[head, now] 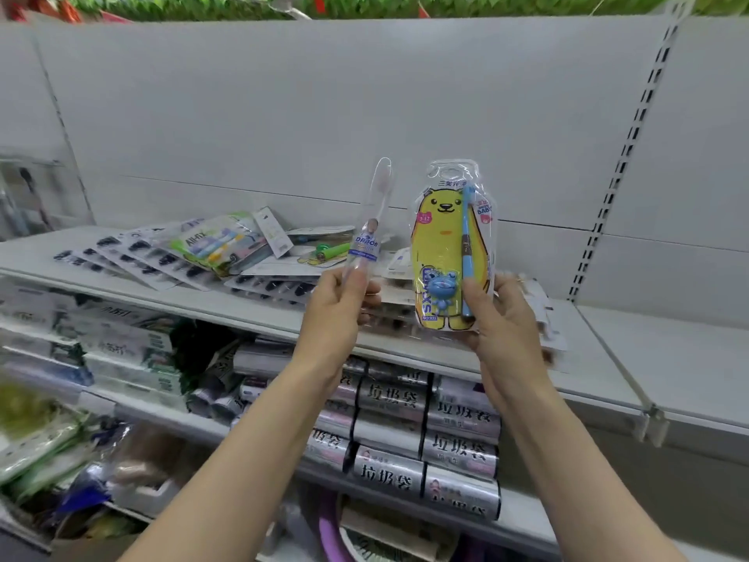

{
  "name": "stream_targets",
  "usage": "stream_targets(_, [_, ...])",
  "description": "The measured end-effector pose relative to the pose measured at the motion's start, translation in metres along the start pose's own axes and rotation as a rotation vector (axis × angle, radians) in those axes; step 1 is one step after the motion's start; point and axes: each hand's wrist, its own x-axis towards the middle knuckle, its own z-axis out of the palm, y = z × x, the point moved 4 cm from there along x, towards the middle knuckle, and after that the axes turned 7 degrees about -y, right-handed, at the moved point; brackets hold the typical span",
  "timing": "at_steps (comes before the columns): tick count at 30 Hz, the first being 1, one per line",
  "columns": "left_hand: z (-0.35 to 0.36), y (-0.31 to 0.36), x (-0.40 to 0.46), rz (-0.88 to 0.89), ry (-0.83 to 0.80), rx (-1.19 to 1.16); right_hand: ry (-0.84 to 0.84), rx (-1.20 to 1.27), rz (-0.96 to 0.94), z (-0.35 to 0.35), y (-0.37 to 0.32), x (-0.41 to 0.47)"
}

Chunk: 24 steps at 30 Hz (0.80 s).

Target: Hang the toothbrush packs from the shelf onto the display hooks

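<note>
My left hand (338, 306) grips the lower end of a slim clear toothbrush tube (373, 221) with a blue label, held upright. My right hand (500, 318) holds a yellow bear-shaped toothbrush pack (444, 245) by its lower right side, thumb on the front; the pack has a blue brush and a blue frog figure. Both are raised above the white shelf (121, 277). A heap of other toothbrush packs (194, 253) lies on the shelf behind and to the left. No display hooks are visible.
A grey back panel (364, 115) rises behind the shelf, with a slotted upright rail (632, 148) at right. Below are toothpaste boxes (121, 346) on the left and silver rolls with black print (425, 432) in the middle.
</note>
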Motion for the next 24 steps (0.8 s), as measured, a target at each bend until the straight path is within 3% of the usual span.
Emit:
stream_targets(7, [-0.122, 0.009, -0.025, -0.029, 0.032, -0.033, -0.081, -0.056, 0.02, 0.123, 0.02, -0.021])
stream_targets(24, [-0.562, 0.023, -0.074, -0.08, 0.221, -0.077, -0.388, 0.055, 0.177, 0.583, 0.138, -0.097])
